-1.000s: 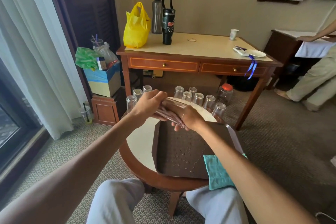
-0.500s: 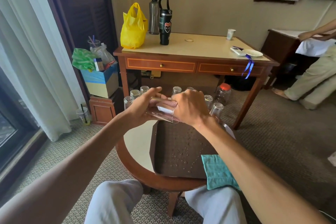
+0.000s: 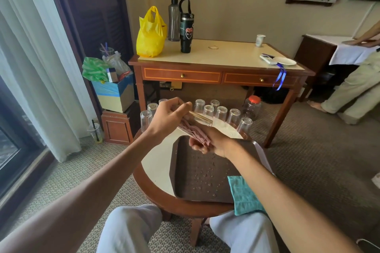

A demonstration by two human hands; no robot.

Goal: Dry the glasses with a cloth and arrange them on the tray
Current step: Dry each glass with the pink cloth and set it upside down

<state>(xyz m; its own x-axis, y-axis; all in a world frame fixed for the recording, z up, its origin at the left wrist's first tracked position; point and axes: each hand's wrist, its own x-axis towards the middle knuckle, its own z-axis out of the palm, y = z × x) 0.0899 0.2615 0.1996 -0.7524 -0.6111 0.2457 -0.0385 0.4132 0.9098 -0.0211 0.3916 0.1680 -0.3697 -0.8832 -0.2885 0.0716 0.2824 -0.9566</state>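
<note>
A long desk (image 3: 226, 55) stands against the far wall and carries a yellow bag (image 3: 151, 35) and a black flask (image 3: 186, 31). In front of the seated person is a small round desk (image 3: 158, 166) with a pale top and a wooden rim. A dark brown tray (image 3: 205, 172) lies flat on its right half, its floor dotted with water drops (image 3: 203, 176). A teal cloth (image 3: 244, 195) lies at the near right corner of the tray, partly under the right forearm and hanging over the desk's edge.

The left hand (image 3: 168, 119) and the right hand (image 3: 216, 142) meet above the far edge of the tray. Between them they hold one glass (image 3: 200, 117) on its side, off the tray and in the air. The left hand's fingers (image 3: 181, 107) are curled round its base end. The right hand is under its open end, palm up, with fingers curled against it. Something pink and folded shows through the glass wall; whether it is cloth or fingers cannot be told.

Behind the hands, a row of glasses (image 3: 221, 111) stands upside down along the far edge of the round desk, close together. A jar (image 3: 251, 107) with a red lid stands beyond them
</note>
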